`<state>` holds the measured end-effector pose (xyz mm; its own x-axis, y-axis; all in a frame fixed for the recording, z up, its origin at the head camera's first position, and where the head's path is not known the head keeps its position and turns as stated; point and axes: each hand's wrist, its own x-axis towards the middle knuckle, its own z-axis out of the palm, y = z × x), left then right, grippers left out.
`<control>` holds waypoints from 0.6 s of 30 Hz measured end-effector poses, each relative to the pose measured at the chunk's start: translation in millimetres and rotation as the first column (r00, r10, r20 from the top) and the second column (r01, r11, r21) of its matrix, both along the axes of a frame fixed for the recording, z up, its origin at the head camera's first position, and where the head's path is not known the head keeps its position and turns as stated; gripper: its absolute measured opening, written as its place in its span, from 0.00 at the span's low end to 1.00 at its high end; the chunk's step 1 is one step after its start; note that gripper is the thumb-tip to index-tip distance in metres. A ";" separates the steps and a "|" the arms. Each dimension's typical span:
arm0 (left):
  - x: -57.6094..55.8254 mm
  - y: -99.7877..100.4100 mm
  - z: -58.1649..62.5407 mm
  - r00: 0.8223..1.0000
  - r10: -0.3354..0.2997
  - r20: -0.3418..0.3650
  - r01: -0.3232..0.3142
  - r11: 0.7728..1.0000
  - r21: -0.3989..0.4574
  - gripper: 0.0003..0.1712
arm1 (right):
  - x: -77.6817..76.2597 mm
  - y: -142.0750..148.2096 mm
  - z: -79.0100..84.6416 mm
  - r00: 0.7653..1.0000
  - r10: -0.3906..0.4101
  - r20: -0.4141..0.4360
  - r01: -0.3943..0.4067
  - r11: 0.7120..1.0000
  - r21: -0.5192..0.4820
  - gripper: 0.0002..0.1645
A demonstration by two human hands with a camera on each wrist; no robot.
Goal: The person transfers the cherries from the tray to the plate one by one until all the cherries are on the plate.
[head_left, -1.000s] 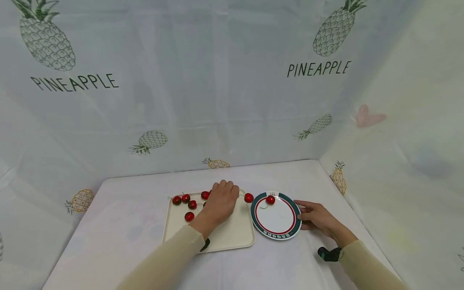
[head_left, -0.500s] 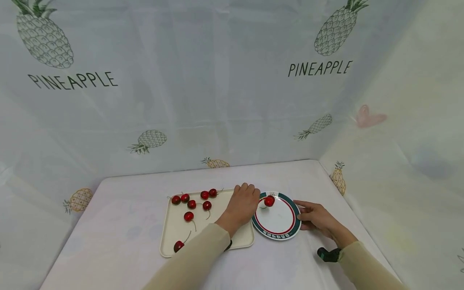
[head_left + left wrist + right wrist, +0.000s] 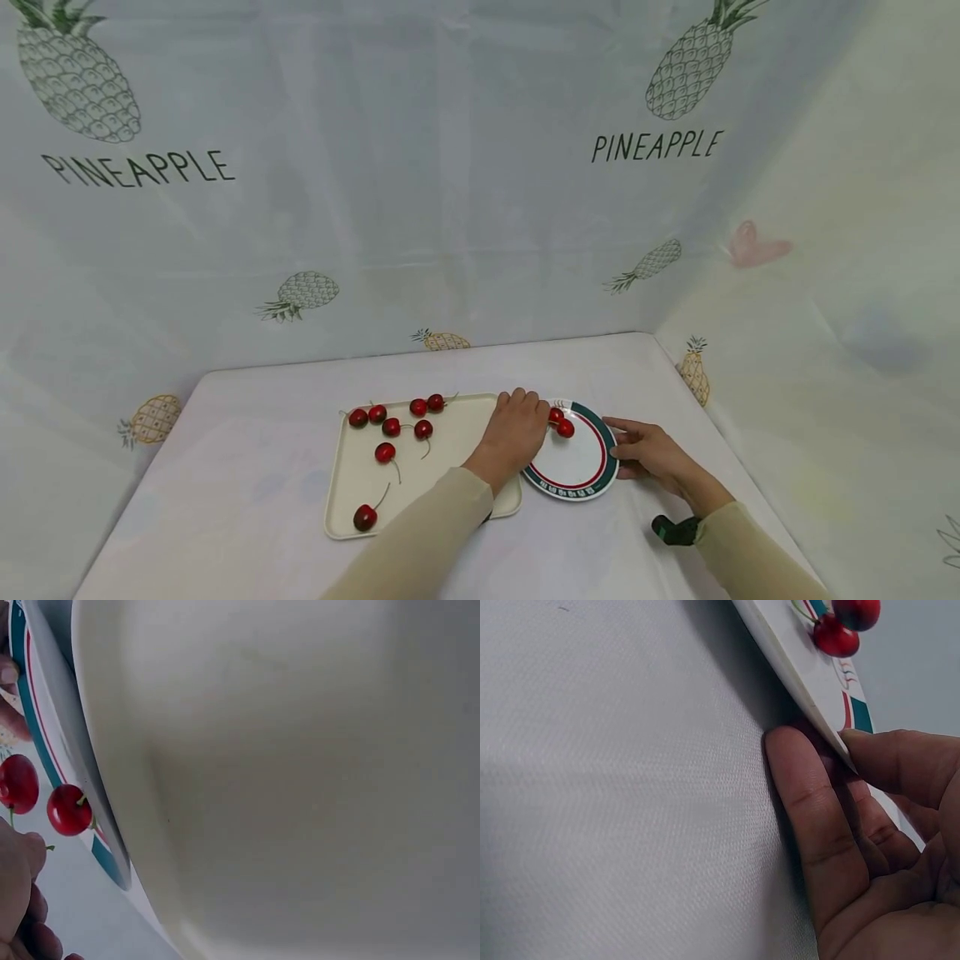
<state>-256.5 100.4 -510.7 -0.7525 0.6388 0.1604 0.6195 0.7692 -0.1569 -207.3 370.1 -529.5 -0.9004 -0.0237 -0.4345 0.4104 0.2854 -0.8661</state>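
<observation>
My left hand [image 3: 513,435] is over the left rim of a white plate [image 3: 566,465] with a green and red border. Its thumb and fingers pinch the stem of a red cherry [image 3: 18,784], which hangs over the plate. A second cherry [image 3: 69,811] lies on the plate by the far rim; in the head view the two overlap. At the plate's right edge my right hand [image 3: 655,457] grips the rim, thumb [image 3: 904,761] on top and fingers beneath. Several more cherries with stems, one near the front [image 3: 365,517], lie in the cream tray [image 3: 450,475] to the left.
The plate's left edge sits right against the tray's right side. A white cloth covers the table [image 3: 247,467], and a pineapple-print curtain [image 3: 420,208] hangs behind it and at the sides. Each wrist wears a dark strap, the right one [image 3: 675,530] plainly visible.
My left hand has carried the cherry right, from the tray's right edge to over the plate. The right hand stays on the plate's rim. The head view has shifted slightly.
</observation>
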 end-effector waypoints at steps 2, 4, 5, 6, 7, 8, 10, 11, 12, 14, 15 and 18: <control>-0.2 1.0 -0.7 1.000 -0.002 -0.006 0.002 1.000 -0.003 0.13 | 0.2 0.1 -0.3 1.000 0.003 -0.002 -0.003 1.000 -0.003 0.40; 0.1 2.1 -0.7 1.000 -0.007 -0.010 0.007 1.000 -0.010 0.12 | 0.5 0.5 -0.6 1.000 0.005 -0.002 -0.005 1.000 -0.002 0.40; 0.1 3.0 -0.9 1.000 -0.008 -0.007 0.008 1.000 -0.012 0.12 | 0.7 0.6 -0.5 1.000 0.006 -0.002 -0.006 1.000 -0.002 0.40; -0.1 4.1 -1.3 1.000 -0.010 -0.005 0.010 1.000 -0.015 0.12 | 0.9 0.7 -0.5 1.000 0.007 -0.002 -0.007 1.000 -0.002 0.40; -0.2 5.1 -2.0 1.000 -0.013 -0.007 0.013 1.000 -0.019 0.12 | 1.0 0.8 -0.4 1.000 0.007 -0.002 -0.007 1.000 -0.001 0.40; -0.5 6.0 -3.1 1.000 -0.016 -0.009 0.015 1.000 -0.027 0.12 | 1.1 0.9 -0.2 1.000 0.008 -0.002 -0.008 1.000 -0.001 0.40; -0.7 7.4 -5.3 1.000 -0.018 -0.010 0.018 0.999 -0.050 0.13 | 1.1 0.8 0.5 1.000 0.008 -0.003 -0.008 1.000 -0.004 0.40; -1.1 7.9 -6.7 1.000 -0.019 -0.010 0.018 0.998 -0.059 0.13 | 1.0 0.8 0.7 1.000 0.008 -0.004 -0.008 1.000 -0.005 0.40; -1.4 8.1 -7.8 1.000 -0.020 -0.015 0.019 0.997 -0.072 0.13 | 0.9 0.7 0.9 1.000 0.008 -0.005 -0.008 1.000 -0.006 0.40; -1.8 8.5 -9.0 1.000 -0.015 -0.020 0.013 0.995 -0.098 0.13 | 0.7 0.8 0.9 1.000 0.007 -0.007 -0.007 1.000 -0.007 0.39; -1.9 8.5 -9.1 1.000 -0.010 -0.019 0.008 0.994 -0.110 0.13 | 0.7 0.8 0.9 1.000 0.006 -0.007 -0.006 1.000 -0.007 0.40; -2.1 8.5 -8.1 1.000 0.009 -0.010 -0.010 0.991 -0.131 0.13 | 0.6 0.9 0.6 1.000 0.007 -0.008 -0.007 1.000 -0.006 0.40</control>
